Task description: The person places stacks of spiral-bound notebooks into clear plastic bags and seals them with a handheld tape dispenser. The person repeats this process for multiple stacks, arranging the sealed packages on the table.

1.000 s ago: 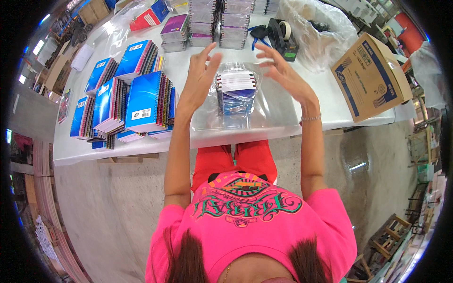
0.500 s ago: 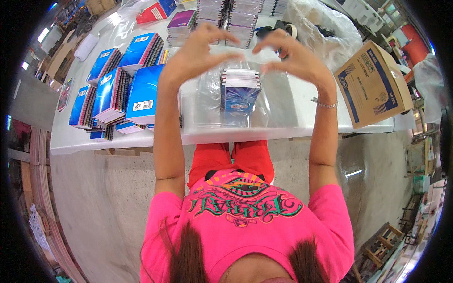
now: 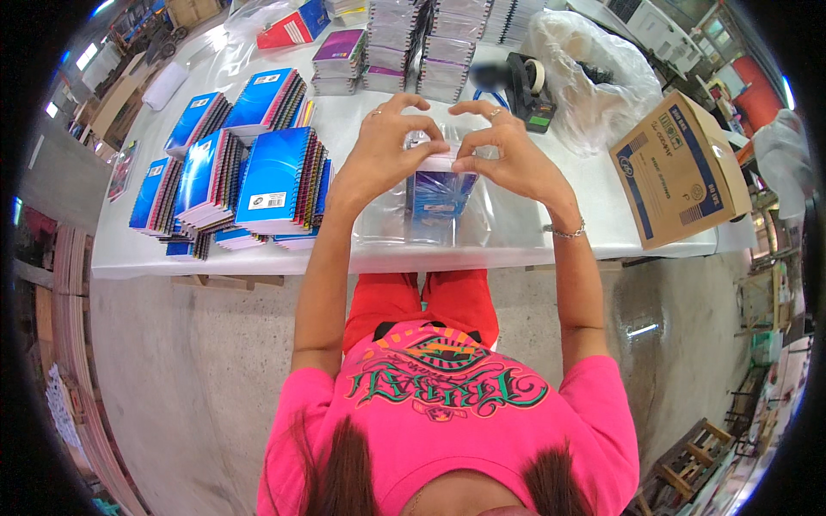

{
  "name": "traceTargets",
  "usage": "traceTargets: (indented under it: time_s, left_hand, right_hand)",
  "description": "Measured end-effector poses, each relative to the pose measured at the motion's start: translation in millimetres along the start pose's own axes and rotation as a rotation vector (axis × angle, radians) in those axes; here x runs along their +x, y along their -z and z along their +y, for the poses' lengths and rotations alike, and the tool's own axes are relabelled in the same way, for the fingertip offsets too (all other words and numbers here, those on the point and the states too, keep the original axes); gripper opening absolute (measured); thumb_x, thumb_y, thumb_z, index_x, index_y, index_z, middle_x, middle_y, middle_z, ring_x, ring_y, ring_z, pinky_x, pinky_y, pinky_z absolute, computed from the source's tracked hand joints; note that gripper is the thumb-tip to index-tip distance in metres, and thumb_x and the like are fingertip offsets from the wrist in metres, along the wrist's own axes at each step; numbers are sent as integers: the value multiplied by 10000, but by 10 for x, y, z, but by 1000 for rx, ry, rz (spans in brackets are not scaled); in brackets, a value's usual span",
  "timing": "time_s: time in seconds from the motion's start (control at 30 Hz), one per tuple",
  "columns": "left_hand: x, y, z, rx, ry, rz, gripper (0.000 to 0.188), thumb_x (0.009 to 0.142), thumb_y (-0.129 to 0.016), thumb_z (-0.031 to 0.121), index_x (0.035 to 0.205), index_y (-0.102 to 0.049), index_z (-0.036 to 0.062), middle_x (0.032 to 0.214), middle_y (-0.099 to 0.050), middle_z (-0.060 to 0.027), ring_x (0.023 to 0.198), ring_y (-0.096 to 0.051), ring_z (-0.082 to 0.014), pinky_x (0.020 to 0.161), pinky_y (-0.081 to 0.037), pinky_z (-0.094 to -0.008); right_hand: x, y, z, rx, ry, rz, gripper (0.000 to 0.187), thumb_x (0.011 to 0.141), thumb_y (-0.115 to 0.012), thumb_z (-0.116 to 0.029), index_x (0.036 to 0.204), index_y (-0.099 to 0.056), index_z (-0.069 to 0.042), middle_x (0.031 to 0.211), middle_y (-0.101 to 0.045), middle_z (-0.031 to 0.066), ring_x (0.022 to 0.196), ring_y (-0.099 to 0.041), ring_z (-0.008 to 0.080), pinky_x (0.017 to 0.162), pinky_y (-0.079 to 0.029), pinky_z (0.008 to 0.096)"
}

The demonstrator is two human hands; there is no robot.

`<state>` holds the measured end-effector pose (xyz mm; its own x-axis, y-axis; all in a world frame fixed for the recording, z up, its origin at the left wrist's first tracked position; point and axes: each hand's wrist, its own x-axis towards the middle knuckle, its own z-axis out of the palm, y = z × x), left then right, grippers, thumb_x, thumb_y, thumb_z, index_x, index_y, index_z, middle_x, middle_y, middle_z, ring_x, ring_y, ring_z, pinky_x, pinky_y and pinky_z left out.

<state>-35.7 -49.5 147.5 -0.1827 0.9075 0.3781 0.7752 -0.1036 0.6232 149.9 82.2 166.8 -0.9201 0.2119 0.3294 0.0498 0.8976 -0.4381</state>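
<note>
A small bundle of blue notebooks [image 3: 434, 193] sits near the table's front edge, with clear plastic film [image 3: 473, 219] around it and spread on the table beneath. My left hand [image 3: 387, 155] bends over the bundle's far left corner, thumb and fingers drawn together at the film on top. From the other side my right hand [image 3: 509, 159] does the same, thumb close to the left one. The fingertips partly cover the far edge of the bundle, so the exact grip on the film is hard to see.
Stacks of blue spiral notebooks [image 3: 275, 176] stand at the left. Plastic-wrapped stacks [image 3: 447, 52] line the back. A black tape dispenser [image 3: 529, 95], a crumpled clear plastic bag [image 3: 589, 77] and a cardboard box [image 3: 675, 172] are at the right.
Both hands have come down and inward from above the bundle onto its far top edge. Their fingers, spread apart before, have drawn together at the film.
</note>
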Motion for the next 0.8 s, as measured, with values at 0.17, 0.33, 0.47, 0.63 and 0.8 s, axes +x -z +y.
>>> traceTargets:
  time_s: [0.17, 0.33, 0.47, 0.63, 0.8]
  left_hand:
    - [-68, 17, -25, 167, -100, 96, 227, 747, -787, 273, 905, -723, 123, 1287, -543, -108, 1243, -486, -315, 1035, -382, -441]
    - [-88, 101, 29, -91, -33, 184, 300, 743, -797, 252, 991, -703, 113, 1271, -547, -109, 1218, -507, -290, 1005, -416, -413]
    - [-359, -32, -38, -211, -43, 389, 531, 689, -849, 266, 1141, -629, 94, 1236, -542, -103, 1187, -515, -265, 982, -435, -407]
    - [-699, -742, -453, -342, 52, 553, 768, 620, -905, 245, 1266, -527, 68, 1249, -513, -114, 1175, -516, -249, 981, -439, -395]
    - [-631, -960, -484, -342, 6, 558, 780, 641, -888, 169, 1296, -478, 63, 1292, -493, -95, 1203, -505, -236, 1028, -420, -390]
  right_hand:
    - [-103, 30, -4, -123, -48, 60, 116, 773, -765, -247, 819, -740, -143, 1373, -508, 73, 1294, -410, 301, 1090, -284, 436]
    - [-99, 77, 99, 204, -66, 284, 295, 761, -785, -294, 997, -707, -137, 1333, -542, 72, 1221, -502, 267, 1042, -361, 407]
    - [-391, -117, 333, 494, -170, 490, 614, 739, -812, -304, 1259, -557, -98, 1306, -553, 68, 1212, -515, 225, 1023, -389, 396]
    - [-769, -974, 605, 572, -160, 560, 893, 665, -877, -220, 1395, -382, -78, 1419, -433, 104, 1286, -448, 234, 1041, -395, 408]
    - [-715, -1240, 486, 623, -150, 576, 877, 653, -877, -200, 1396, -419, -111, 1431, -411, 106, 1316, -420, 263, 1063, -391, 425]
